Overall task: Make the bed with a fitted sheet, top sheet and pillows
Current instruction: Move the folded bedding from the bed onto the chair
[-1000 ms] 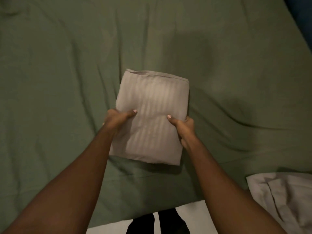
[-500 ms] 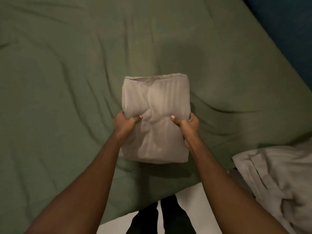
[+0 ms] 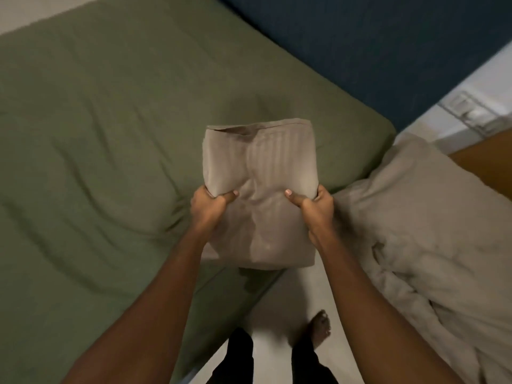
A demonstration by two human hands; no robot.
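At the centre of the frame I hold a folded rectangle of beige cloth with faint woven stripes (image 3: 259,189), lifted above the near corner of the bed. My left hand (image 3: 207,206) grasps its left edge and my right hand (image 3: 313,207) grasps its right edge. Both thumbs press into the front and the fingers are curled behind, so the cloth puckers between them.

The wrinkled olive-green fitted sheet (image 3: 110,162) already covers the mattress across the left and centre of the frame. I judge the folded cloth to be the top sheet, and the step in hand to be opening it out.

To do this well, I would find a hemmed edge, pinch two corners, and let the folds drop over the middle of the bed, not over the floor. I would then line the hem up with the mattress edge before smoothing.

A rumpled heap of beige bedding (image 3: 415,231) lies at the right of the frame, just beside the bed corner. I cannot tell whether it is a pillow or loose cloth.

No box, basket or bag is visible. The folded cloth gapes slightly along its top edge, and nothing shows inside it.

A pale floor (image 3: 277,306) and one bare foot (image 3: 320,327) show at the bottom. A dark blue panel (image 3: 360,51) fills the upper right.
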